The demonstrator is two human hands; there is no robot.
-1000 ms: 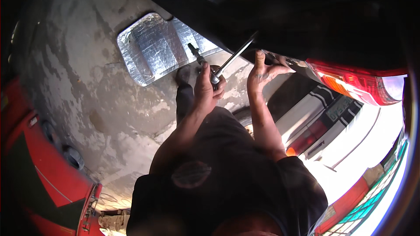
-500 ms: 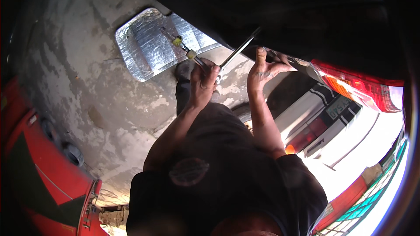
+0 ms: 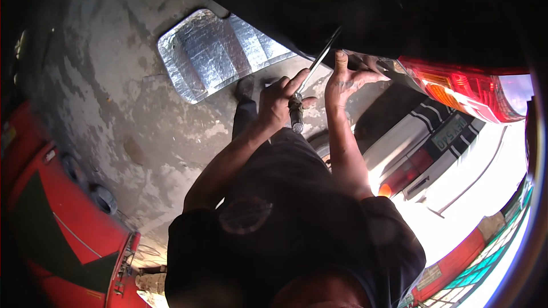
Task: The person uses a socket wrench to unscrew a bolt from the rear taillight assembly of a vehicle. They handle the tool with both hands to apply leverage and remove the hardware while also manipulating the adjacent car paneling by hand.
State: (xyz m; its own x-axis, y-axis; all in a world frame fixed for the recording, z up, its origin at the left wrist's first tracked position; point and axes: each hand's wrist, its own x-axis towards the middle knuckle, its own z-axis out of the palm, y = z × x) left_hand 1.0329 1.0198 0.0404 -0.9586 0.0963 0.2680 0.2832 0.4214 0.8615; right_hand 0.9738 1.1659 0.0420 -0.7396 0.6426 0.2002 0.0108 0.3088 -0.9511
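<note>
My left hand [image 3: 277, 101] is closed round a ratchet wrench [image 3: 296, 115], whose dark, worn handle points down toward my body. A long shiny extension bar [image 3: 319, 59] slants from it up and right, its far end lost in the shadow under the dark vehicle body [image 3: 411, 34]. To the right, my right hand [image 3: 346, 84] is open, thumb raised and fingers stretched toward the vehicle's lower edge beside the red and orange tail light [image 3: 459, 85]. Whether its fingertips touch the body I cannot tell.
A silver foil-covered panel [image 3: 200, 51] lies on the stained concrete floor [image 3: 148, 154]. A white car [image 3: 411, 159] stands behind on the right. At lower left are a red vehicle [image 3: 80, 211] and round dark objects [image 3: 103, 198] beside it.
The ratchet's handle has swung from pointing up and left to pointing down toward me. My left hand has moved slightly right with it. My right hand stays nearly in place.
</note>
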